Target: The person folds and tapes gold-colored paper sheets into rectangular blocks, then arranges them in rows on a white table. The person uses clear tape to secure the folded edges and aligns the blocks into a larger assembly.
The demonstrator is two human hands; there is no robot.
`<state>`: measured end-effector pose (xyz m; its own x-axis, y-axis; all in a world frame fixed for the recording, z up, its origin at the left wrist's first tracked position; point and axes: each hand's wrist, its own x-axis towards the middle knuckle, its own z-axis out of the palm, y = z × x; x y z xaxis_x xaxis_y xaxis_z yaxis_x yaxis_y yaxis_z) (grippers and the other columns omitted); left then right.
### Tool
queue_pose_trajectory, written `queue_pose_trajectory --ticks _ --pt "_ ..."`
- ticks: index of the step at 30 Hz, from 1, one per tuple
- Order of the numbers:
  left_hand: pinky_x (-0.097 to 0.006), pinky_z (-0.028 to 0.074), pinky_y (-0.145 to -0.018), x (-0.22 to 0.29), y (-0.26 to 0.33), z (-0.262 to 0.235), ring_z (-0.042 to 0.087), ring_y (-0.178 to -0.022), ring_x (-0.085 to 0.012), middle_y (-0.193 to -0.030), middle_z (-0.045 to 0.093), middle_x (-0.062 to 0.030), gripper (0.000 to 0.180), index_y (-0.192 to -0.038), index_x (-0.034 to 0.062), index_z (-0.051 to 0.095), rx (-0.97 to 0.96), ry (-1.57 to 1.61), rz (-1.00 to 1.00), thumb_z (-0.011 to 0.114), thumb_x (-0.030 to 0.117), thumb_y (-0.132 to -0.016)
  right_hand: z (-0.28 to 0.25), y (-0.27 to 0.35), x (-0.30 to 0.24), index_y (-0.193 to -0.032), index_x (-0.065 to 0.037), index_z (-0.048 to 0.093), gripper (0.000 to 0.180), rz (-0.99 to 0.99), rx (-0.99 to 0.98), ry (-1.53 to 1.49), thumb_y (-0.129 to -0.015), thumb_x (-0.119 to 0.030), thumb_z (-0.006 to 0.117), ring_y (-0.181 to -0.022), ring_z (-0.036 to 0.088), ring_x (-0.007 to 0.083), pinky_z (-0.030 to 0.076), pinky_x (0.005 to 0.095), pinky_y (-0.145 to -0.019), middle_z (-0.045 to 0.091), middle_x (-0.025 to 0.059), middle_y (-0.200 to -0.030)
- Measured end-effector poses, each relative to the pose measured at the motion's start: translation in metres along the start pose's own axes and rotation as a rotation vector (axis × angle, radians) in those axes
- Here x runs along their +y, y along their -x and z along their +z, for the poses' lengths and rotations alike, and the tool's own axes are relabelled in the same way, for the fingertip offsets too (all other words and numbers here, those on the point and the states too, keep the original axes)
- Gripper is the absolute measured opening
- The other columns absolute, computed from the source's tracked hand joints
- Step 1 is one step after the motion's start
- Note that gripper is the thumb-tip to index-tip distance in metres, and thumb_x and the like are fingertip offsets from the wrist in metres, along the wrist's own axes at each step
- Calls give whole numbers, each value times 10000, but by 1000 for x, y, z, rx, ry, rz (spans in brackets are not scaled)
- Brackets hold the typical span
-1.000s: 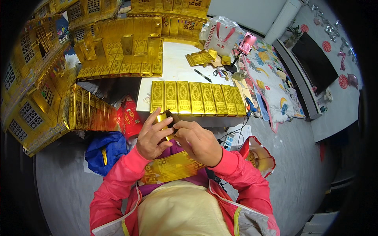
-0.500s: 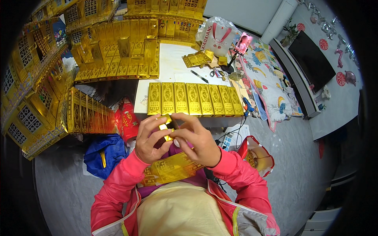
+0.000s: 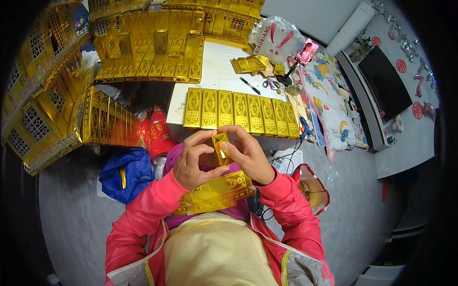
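Both hands meet in front of my chest around a small gold foil paper piece (image 3: pixel 220 145) that is partly folded. My left hand (image 3: pixel 193 162) grips its left side with thumb and fingers. My right hand (image 3: pixel 245 152) pinches its right side and top. Under my hands, on my lap, lies a stack of flat gold foil sheets (image 3: pixel 217 193). Just beyond my hands a row of several finished gold bar-shaped boxes (image 3: pixel 238 112) lies along the near edge of a white table (image 3: pixel 214 76).
More gold boxes (image 3: pixel 152 52) crowd the table's far side and stacks (image 3: pixel 105 121) stand at my left. A blue bag (image 3: pixel 126 174) and red packet (image 3: pixel 160 136) lie on the floor. A pen (image 3: pixel 249 86), scissors, a phone on a stand (image 3: pixel 305 52) and a plastic bag (image 3: pixel 279 40) sit at right.
My hands have shifted slightly and turned the small gold piece; it now stands more upright between my fingers. The row of boxes and the lap stack are unchanged.
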<state>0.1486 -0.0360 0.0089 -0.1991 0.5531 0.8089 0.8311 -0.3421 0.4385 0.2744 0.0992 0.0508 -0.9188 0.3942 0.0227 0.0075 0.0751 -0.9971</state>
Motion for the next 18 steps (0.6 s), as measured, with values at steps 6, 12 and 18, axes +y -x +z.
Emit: queue_pose_trajectory --ticks 6,12,18 --pt "-417 462 -1005 -2 2 3 519 -1212 -345 -1300 460 -200 638 -1144 51 438 -7 24 -8 873 224 -712 2 5 -2 -1303 -12 489 398 -122 89 236 -923 -61 596 -626 494 86 420 252 -557 568 60 -888" --pt "-425 447 -1018 -4 4 5 495 -1236 -350 -1320 457 -201 669 -1174 58 430 -18 50 -24 875 240 -709 -5 10 -9 -1359 6 458 438 -174 66 429 -948 -80 582 -711 526 73 432 224 -626 544 48 -919" --pt "-431 420 -1038 -8 6 11 479 -1239 -357 -1331 456 -202 814 -1301 37 392 -23 52 -106 876 284 -695 -6 15 -6 -1343 18 467 542 -221 137 706 -884 -166 690 -817 616 168 498 276 -720 616 138 -1075"
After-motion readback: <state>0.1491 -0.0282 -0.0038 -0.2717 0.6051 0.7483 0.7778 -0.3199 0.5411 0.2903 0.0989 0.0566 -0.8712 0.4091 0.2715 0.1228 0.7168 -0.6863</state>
